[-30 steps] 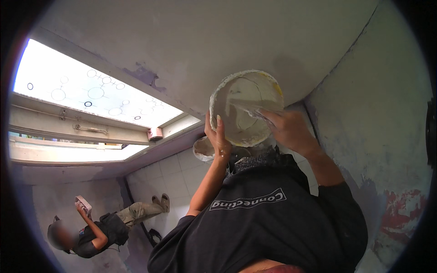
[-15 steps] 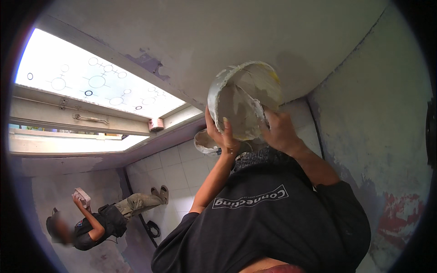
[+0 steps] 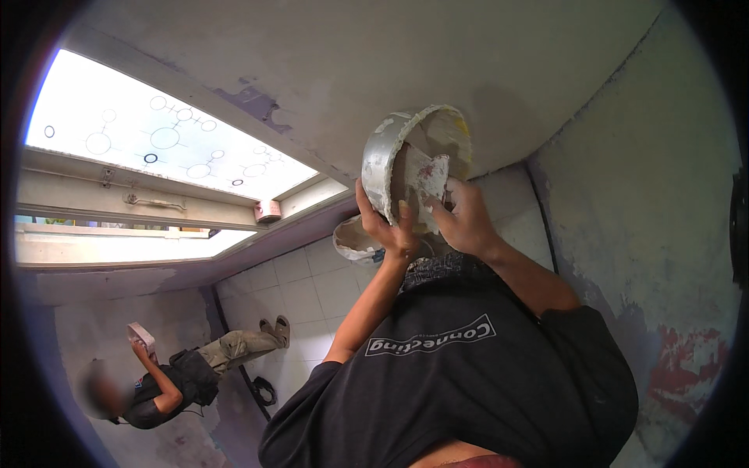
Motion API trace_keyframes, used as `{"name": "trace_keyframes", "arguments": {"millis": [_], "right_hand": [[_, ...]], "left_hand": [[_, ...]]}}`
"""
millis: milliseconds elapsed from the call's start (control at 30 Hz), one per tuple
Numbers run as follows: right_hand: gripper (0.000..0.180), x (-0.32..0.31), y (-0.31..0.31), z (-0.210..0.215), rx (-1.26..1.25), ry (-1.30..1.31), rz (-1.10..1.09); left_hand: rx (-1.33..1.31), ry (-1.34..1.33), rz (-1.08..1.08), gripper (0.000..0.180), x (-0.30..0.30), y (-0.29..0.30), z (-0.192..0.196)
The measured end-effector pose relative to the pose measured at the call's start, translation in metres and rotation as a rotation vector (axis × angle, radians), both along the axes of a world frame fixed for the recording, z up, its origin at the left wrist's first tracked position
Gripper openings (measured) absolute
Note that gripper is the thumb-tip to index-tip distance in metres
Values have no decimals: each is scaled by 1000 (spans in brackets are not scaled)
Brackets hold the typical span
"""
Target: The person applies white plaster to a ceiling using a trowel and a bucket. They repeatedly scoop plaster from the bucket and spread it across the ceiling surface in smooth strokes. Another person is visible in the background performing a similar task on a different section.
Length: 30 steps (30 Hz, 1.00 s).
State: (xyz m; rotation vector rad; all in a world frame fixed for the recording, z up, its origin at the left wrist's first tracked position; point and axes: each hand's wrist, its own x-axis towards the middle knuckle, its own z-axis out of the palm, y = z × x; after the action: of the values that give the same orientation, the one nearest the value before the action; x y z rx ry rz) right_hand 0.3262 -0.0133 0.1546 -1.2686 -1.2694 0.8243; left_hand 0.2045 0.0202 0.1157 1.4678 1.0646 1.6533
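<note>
My left hand (image 3: pixel 388 228) is closed around the lower side of a round, shallow metal pan (image 3: pixel 380 165), which tilts on its edge with its hollow facing right. White and yellowish paste crusts its rim and inner wall. In my right hand (image 3: pixel 466 218) is a putty knife (image 3: pixel 430 178), its broad whitish blade smeared with paste and some reddish marks. The blade lies across the pan's opening; my fingers hide its handle.
A second paste-crusted round container (image 3: pixel 355 240) stands below on the tiled floor (image 3: pixel 310 277). At left, under the window (image 3: pixel 172 140), another person (image 3: pixel 168 386) holds a pinkish block-like thing. A small pink tin (image 3: pixel 268 210) sits on the sill. Patchy walls surround me.
The pan has turned, showing more of its outer metal side. My right hand has twisted the putty knife, so its blade now shows its broad face. The other person's head has shifted slightly.
</note>
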Motion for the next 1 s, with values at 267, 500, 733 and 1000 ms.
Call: {"name": "trace_keyframes", "arguments": {"millis": [267,500,733,1000], "right_hand": [[25,-4,17,-22,-188,491,-47],[33,20,19,-25,-267,1113,-11],[34,66,-5,-34,-273,1199,-63],[39,114,-17,-92,-231,1242,-365]], "left_hand": [[-80,-17,55,78,-2,7,-13],[-364,-362,-13,59,-20,11,-33],[-605,-691,-24,60,-58,4,-65],[-1084,-752,165,59,-135,-27,-127]]}}
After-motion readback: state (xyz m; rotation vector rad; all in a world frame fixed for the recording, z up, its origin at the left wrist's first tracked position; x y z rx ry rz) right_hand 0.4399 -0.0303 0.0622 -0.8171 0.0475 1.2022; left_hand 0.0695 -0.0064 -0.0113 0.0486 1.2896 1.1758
